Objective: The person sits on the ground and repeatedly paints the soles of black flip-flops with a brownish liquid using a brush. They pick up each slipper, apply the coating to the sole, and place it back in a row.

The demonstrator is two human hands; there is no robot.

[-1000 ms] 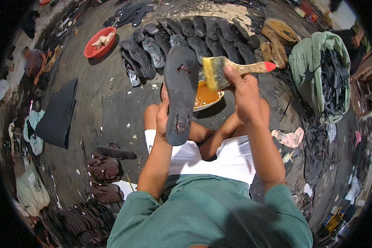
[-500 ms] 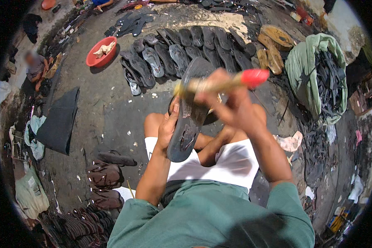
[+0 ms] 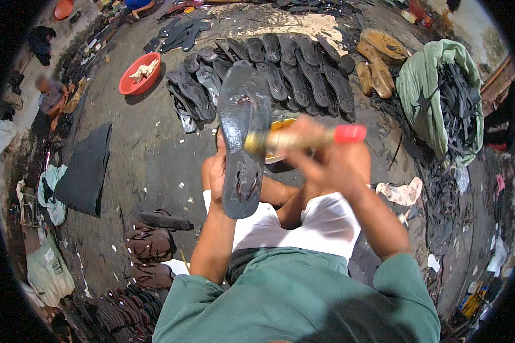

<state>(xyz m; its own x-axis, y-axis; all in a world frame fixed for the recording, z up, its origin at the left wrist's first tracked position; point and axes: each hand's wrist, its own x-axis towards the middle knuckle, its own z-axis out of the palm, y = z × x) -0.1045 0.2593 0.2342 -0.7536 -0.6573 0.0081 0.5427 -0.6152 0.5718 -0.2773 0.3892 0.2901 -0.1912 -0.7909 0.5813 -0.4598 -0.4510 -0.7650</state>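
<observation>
In front of me, my left hand (image 3: 216, 171) grips a black sandal sole (image 3: 245, 117) by its left edge, fingers behind it. The sole stands nearly upright with its broad face toward me; its upper part is glossy and wet-looking, and slots show near both ends. My right hand (image 3: 326, 151) is closed on a brush (image 3: 269, 140) with a red handle end, blurred by motion. The brush's yellowish head touches or nearly touches the sole's right edge. Partly hidden behind brush and hand is a bowl (image 3: 281, 123) with orange-yellow contents.
Rows of black soles (image 3: 309, 80) lie ahead on the floor. A red basin (image 3: 133, 86) with a pale cloth stands left of them, wooden shoe forms (image 3: 377, 77) and a green sack (image 3: 412, 86) of black strips to the right. Brown sandals (image 3: 149, 243) lie at left. A person (image 3: 52, 98) sits far left.
The sole has shifted left and turned more upright, its glossy face now showing more. The brush has moved down relative to the sole, toward its right edge. The bowl has come into view.
</observation>
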